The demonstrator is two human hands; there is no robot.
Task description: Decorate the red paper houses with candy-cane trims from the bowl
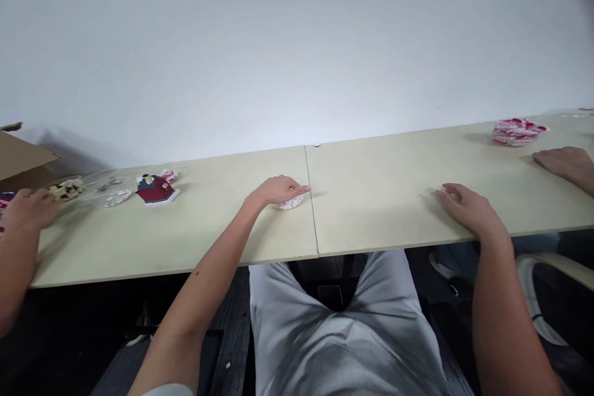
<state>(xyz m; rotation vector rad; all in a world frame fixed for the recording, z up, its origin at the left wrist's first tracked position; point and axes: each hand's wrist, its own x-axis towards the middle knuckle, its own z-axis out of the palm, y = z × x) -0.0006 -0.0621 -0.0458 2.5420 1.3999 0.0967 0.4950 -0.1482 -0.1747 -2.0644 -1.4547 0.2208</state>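
My left hand (277,190) is over the table just left of the seam, fingers bent down onto a small, flat, round piece with a white and reddish pattern (290,203). The hand hides most of the piece, and its rim shows below the fingers. Farther right, my right hand (466,205) hovers low over the tabletop (371,198). Its thumb and index finger curve toward each other with a gap between them, and I see nothing held there.
To the left lie a dark red house-shaped piece (156,190), another patterned round piece (117,198), clear plastic (99,184) and a cardboard box (23,158). One person's hand (34,207) is there. At right, another person's hand (568,164) is near a red-and-white stack (516,132).
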